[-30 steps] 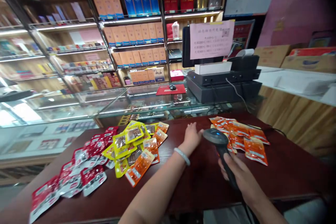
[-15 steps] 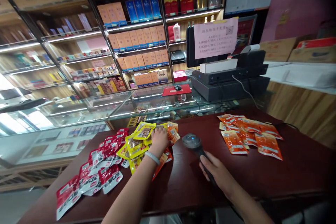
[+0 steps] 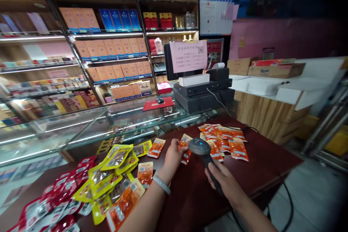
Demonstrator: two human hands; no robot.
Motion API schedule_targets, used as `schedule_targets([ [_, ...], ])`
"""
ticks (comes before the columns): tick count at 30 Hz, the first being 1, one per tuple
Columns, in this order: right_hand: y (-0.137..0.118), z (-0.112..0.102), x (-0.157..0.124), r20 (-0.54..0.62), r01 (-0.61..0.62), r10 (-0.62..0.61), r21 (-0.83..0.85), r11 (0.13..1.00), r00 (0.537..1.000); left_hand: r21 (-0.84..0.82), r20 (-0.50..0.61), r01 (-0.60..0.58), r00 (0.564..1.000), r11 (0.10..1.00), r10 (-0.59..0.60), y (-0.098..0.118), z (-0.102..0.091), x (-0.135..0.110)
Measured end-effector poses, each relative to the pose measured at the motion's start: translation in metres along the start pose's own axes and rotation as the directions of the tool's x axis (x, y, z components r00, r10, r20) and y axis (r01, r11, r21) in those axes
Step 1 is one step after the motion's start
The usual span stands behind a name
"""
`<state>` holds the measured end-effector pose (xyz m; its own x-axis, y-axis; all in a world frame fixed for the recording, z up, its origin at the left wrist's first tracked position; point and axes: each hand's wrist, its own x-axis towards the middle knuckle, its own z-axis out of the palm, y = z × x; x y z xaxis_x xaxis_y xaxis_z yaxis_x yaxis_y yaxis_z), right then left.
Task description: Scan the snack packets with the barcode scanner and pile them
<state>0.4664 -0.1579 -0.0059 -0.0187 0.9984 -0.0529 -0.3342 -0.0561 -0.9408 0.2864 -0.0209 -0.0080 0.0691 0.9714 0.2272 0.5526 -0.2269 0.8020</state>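
Note:
My right hand (image 3: 221, 177) is wrapped round the handle of a dark barcode scanner (image 3: 199, 146), whose head shows a small blue light. Just left of the scanner head, my left hand (image 3: 175, 156) pinches an orange snack packet (image 3: 186, 156) above the dark red tabletop. A pale bracelet circles my left wrist. Nearby on the left are loose orange packets (image 3: 145, 172), partly beside a heap of yellow-edged snack packets (image 3: 104, 181). Red-and-white packets (image 3: 62, 188) lie further left. Behind the scanner, more orange packets (image 3: 225, 137) form a pile at the right.
Past the table (image 3: 261, 166) runs a glass counter (image 3: 130, 116) with a mouse on a red mat (image 3: 152, 103). A monitor bearing a pink notice (image 3: 188, 56) stands by a black cash drawer (image 3: 201, 98). Cables hang off the table's right side. Boxed goods fill the back shelves.
The view has turned right. My left hand has left the yellow heap and moved right, with an orange packet now beside the scanner head. My right hand keeps its grip on the scanner.

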Motion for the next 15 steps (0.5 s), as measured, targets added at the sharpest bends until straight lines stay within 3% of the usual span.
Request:
schedule_targets([
  [5, -0.004, -0.025, -0.001, -0.021, 0.017, -0.018, -0.002, 1.0, 1.0, -0.008, 0.061, -0.074, 0.995, 0.997, 0.074, 0.013, 0.029, 0.003],
  [8, -0.003, -0.035, -0.001, -0.049, 0.016, -0.016, -0.001, 1.0, 0.999, -0.143, 0.107, 0.053, 0.994, 0.988, -0.038, 0.019, 0.049, 0.009],
  [11, -0.001, -0.042, 0.001, -0.103, 0.024, -0.024, 0.002, 1.0, 0.994, -0.395, 0.292, 0.263, 0.944, 0.88, -0.152, 0.03, 0.074, 0.015],
  [13, 0.0, -0.045, 0.002, -0.142, 0.026, -0.025, 0.007, 1.0, 0.99, -0.523, 0.393, 0.307, 0.915, 0.795, -0.094, 0.038, 0.088, 0.018],
  [15, 0.0, -0.047, 0.002, -0.154, 0.031, -0.03, 0.008, 0.999, 0.988, -0.543, 0.391, 0.241, 0.92, 0.804, -0.011, 0.041, 0.091, 0.022],
])
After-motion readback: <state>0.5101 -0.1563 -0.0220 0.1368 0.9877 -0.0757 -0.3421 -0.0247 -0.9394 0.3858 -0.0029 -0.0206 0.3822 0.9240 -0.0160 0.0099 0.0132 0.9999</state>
